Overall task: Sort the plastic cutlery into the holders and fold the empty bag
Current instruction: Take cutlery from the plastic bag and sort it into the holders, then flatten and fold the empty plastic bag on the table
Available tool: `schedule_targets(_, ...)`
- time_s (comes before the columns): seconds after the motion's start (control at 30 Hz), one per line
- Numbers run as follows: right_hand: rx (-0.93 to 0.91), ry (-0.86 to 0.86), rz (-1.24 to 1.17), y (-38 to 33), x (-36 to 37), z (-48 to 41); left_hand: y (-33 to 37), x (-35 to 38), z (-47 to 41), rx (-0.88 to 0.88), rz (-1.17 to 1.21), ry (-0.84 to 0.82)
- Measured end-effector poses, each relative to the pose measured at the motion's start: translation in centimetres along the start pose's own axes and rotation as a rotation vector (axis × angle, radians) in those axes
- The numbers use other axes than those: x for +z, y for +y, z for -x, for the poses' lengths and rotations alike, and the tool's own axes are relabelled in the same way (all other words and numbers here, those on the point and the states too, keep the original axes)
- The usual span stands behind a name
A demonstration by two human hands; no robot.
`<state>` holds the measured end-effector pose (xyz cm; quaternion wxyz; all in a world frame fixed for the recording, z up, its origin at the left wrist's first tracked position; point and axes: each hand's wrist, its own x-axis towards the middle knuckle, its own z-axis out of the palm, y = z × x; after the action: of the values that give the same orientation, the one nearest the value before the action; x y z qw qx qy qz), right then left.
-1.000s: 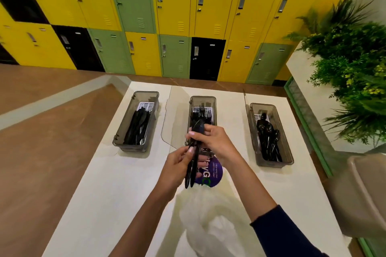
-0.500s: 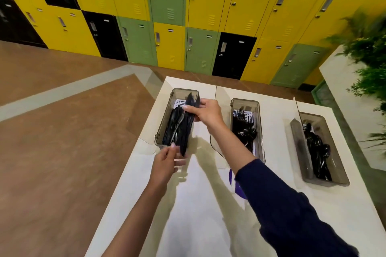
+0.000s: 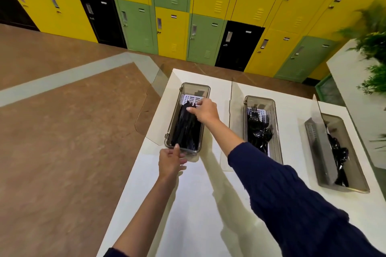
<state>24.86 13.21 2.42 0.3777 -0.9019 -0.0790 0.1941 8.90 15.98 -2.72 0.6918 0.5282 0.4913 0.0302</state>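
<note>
Three smoky plastic holders stand in a row on the white table (image 3: 194, 210). The left holder (image 3: 205, 91) is packed with black knives (image 3: 183, 131). My right hand (image 3: 205, 110) reaches over its far end and pinches the tips of the knives lying inside. At the holder's near end my left hand (image 3: 169, 160) has its thumb on the rim and its fingers curled against the end wall. Black forks (image 3: 257, 129) lie in the middle holder (image 3: 276, 131), and black spoons (image 3: 338, 152) in the right holder (image 3: 356, 173). The bag is not in sight.
Each holder's clear lid stands open; the left one (image 3: 150, 115) overhangs the table's left edge. Beyond that edge lies brown floor. Yellow, green and black lockers (image 3: 171, 27) line the back wall, and a planter with green plants (image 3: 373, 48) stands at the right.
My right hand has lowered the bundle of knives from above the left holder down into it. My left hand has shifted from the knife handles to the holder's near end.
</note>
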Motion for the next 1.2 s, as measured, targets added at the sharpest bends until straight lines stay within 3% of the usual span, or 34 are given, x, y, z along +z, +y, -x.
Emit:
schedule_targets(0.1, -0.097, -0.017, 0.044, -0.3, -1.4, 0.8, 0.0, -0.1, 0.8, -0.001, 0.018, -0.004)
schedule_targets(0.27, -0.287, -0.023, -0.094, -0.2, -6.5, 5.2, 0.5, 0.1, 3.9, 0.019, -0.016, -0.007)
schedule_targets(0.47, -0.318, 0.009, -0.168, 3.3, -12.8, 12.4, 0.8, 2.1, 10.2, 0.134, -0.049, -0.103)
schedule_targets(0.67, -0.239, 0.078, -0.133, 10.6, -19.1, 19.3, -0.4, 5.0, 17.9, 0.377, -0.174, -0.323)
schedule_targets(0.93, 0.026, 0.087, -0.1, 24.1, -24.8, 28.6, -6.7, 9.9, 26.3, 0.642, -0.41, -0.526)
schedule_targets(1.03, 0.101, 0.126, -0.124, 28.5, -25.1, 31.0, -9.7, 11.7, 28.4, 0.649, -0.498, -0.544)
schedule_targets(1.2, 0.343, 0.099, -0.319, 34.7, -22.4, 34.0, -13.6, 13.6, 30.8, 0.475, -0.794, -0.704)
